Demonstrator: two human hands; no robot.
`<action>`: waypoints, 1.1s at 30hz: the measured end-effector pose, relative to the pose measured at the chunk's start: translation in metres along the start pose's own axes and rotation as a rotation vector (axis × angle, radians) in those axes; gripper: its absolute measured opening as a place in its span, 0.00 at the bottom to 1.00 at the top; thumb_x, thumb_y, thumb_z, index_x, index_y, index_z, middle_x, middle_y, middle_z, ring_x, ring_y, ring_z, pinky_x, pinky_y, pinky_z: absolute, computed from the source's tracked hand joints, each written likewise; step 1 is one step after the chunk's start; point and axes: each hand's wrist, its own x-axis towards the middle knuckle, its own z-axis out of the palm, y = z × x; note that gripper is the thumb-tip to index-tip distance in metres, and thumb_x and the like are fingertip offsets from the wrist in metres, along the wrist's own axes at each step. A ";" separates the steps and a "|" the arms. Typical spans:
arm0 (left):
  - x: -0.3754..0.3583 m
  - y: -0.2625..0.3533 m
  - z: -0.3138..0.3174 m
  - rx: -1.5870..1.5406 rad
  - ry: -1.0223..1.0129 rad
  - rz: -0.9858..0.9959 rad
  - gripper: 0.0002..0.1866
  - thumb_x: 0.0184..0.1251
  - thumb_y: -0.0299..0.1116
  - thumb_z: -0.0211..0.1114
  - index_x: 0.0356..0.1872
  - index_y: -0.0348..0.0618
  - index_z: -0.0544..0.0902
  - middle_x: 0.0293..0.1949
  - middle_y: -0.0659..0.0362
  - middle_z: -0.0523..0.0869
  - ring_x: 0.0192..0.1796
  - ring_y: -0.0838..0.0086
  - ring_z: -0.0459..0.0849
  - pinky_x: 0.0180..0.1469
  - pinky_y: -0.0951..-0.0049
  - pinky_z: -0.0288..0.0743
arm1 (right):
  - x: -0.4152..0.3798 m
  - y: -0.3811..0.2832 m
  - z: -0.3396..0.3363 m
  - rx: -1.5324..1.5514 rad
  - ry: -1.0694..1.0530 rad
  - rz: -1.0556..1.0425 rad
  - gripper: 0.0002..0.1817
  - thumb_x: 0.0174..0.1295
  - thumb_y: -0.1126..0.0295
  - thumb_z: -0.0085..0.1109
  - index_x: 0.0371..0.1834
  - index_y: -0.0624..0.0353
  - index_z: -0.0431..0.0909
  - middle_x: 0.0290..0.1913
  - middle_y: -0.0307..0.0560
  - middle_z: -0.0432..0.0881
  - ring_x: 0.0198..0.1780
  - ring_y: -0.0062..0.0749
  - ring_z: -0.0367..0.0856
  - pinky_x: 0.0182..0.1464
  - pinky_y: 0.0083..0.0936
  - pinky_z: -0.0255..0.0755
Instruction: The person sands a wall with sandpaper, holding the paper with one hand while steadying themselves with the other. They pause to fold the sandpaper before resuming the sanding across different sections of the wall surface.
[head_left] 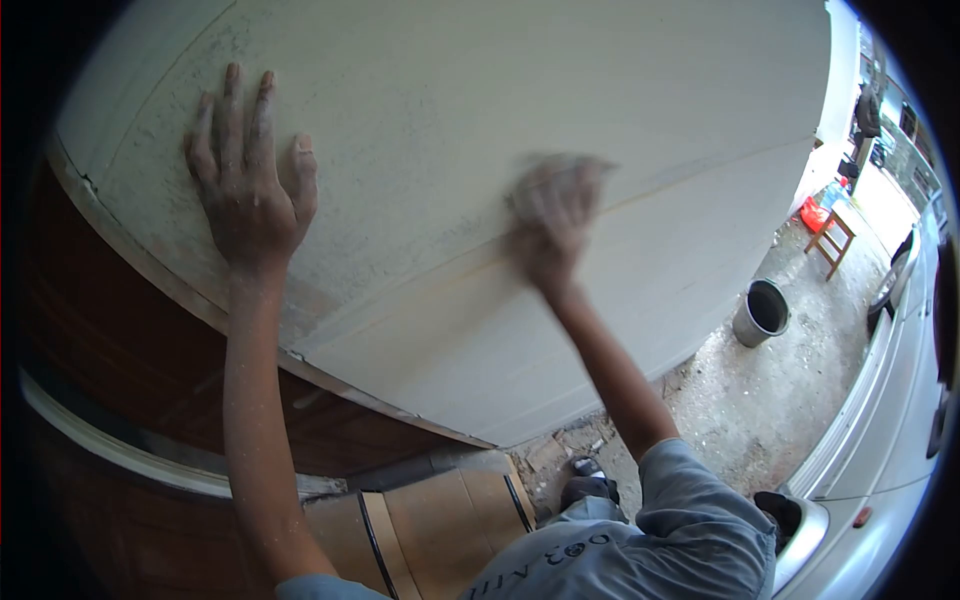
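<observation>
by the wall [430, 210], bucket [746, 326], contents unclear

Grey-blue short-sleeved T-shirt [600, 560], dark chest lettering, dark sandal [587, 467]

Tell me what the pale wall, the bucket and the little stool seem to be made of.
The wall looks like plaster or filled board: matte, with smudges and a faint seam line. The bucket is smooth dull grey, probably plastic, though metal is possible. The stool looks wooden, going by its orange-brown, straight-cut legs; whether it is varnished, I can't tell.
</observation>
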 end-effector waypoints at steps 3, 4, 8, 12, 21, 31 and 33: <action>-0.002 0.000 -0.002 0.006 0.000 0.006 0.26 0.69 0.44 0.49 0.66 0.48 0.68 0.69 0.54 0.65 0.69 0.55 0.62 0.70 0.54 0.54 | -0.020 -0.054 0.001 0.101 -0.488 -0.317 0.28 0.51 0.65 0.65 0.59 0.41 0.75 0.69 0.40 0.66 0.73 0.40 0.58 0.73 0.51 0.43; -0.003 0.001 -0.002 0.004 0.000 0.009 0.26 0.69 0.44 0.49 0.67 0.48 0.68 0.69 0.54 0.65 0.69 0.55 0.62 0.70 0.54 0.54 | -0.018 -0.041 -0.002 0.093 -0.477 -0.332 0.28 0.51 0.65 0.65 0.60 0.42 0.75 0.68 0.40 0.67 0.73 0.40 0.58 0.73 0.49 0.44; -0.004 0.004 -0.001 0.021 0.006 0.011 0.26 0.69 0.45 0.48 0.67 0.49 0.67 0.69 0.54 0.65 0.69 0.56 0.62 0.70 0.54 0.54 | 0.016 0.072 -0.044 -0.129 -0.111 -0.135 0.21 0.56 0.69 0.61 0.55 0.52 0.78 0.66 0.46 0.71 0.73 0.43 0.57 0.73 0.49 0.44; -0.004 0.006 -0.002 0.007 -0.015 -0.008 0.26 0.69 0.45 0.48 0.66 0.49 0.68 0.69 0.55 0.64 0.70 0.56 0.61 0.71 0.53 0.54 | 0.028 0.060 -0.031 -0.075 0.170 0.227 0.15 0.59 0.71 0.58 0.50 0.60 0.81 0.66 0.52 0.70 0.74 0.51 0.52 0.73 0.50 0.37; -0.006 0.003 -0.005 -0.026 -0.006 0.006 0.26 0.69 0.44 0.49 0.66 0.50 0.68 0.70 0.56 0.64 0.70 0.56 0.61 0.71 0.53 0.54 | 0.024 0.005 -0.010 0.188 -0.392 -0.413 0.26 0.58 0.69 0.57 0.63 0.45 0.72 0.70 0.42 0.64 0.74 0.50 0.52 0.73 0.49 0.44; -0.007 0.001 -0.006 0.001 -0.057 0.003 0.25 0.68 0.43 0.48 0.66 0.49 0.69 0.69 0.55 0.64 0.71 0.56 0.60 0.72 0.52 0.52 | 0.026 -0.069 0.012 0.190 -0.449 -0.257 0.24 0.59 0.71 0.56 0.62 0.45 0.72 0.70 0.41 0.64 0.75 0.48 0.50 0.74 0.50 0.37; -0.005 0.000 -0.007 -0.015 -0.061 0.011 0.25 0.68 0.42 0.48 0.65 0.49 0.69 0.69 0.55 0.65 0.71 0.56 0.60 0.72 0.52 0.52 | 0.020 -0.057 0.013 0.186 -0.567 -0.423 0.26 0.58 0.70 0.57 0.63 0.45 0.71 0.70 0.41 0.65 0.75 0.48 0.49 0.74 0.53 0.37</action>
